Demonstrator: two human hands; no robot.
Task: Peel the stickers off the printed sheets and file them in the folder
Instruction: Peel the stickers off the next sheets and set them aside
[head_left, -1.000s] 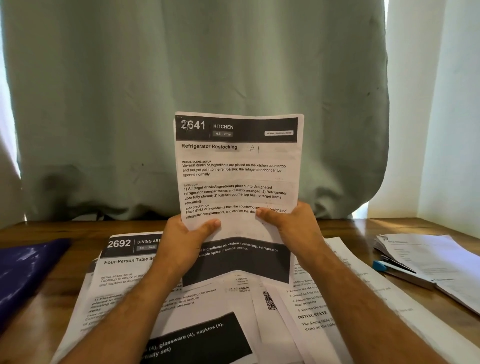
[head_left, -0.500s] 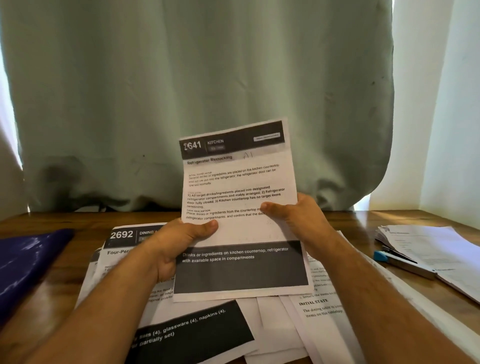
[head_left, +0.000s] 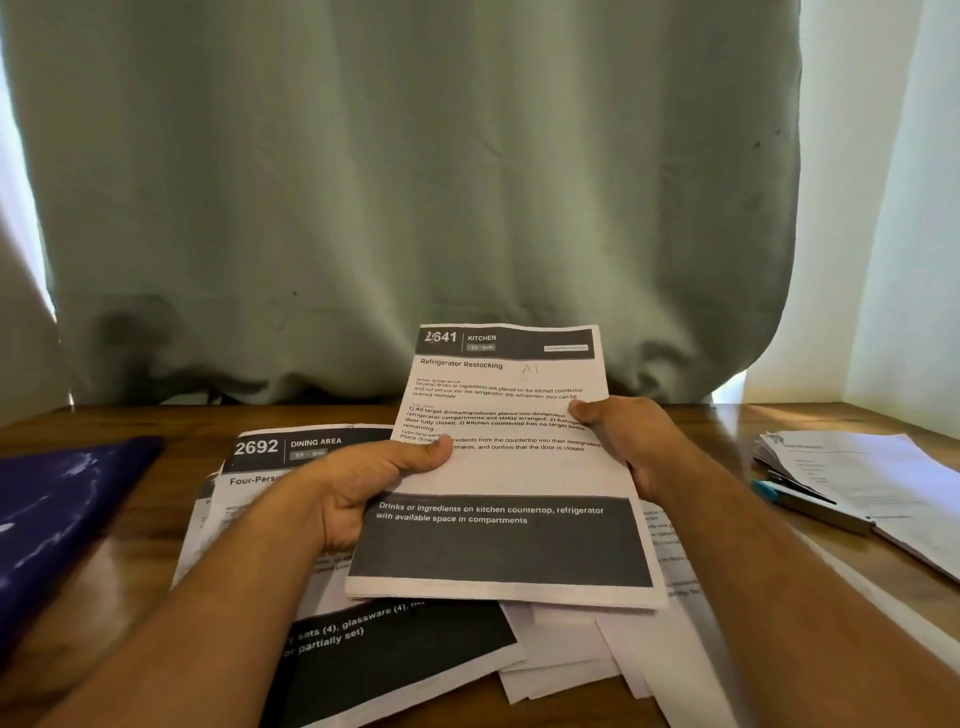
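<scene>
Both-handed, the "2641 Kitchen" sheet (head_left: 506, 467) is held tilted above the surface (head_left: 156, 499): left hand (head_left: 358, 493) and right hand (head_left: 631, 441) each pinch a side edge, thumbs on top.

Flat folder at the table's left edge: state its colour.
The glossy flat folder is dark blue with pale reflections, shown best in the head view.

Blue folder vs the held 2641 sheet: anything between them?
Head view: the left hand gripping the 2641 sheet, the 2692 sheet and bare table beside the blue folder.
</scene>
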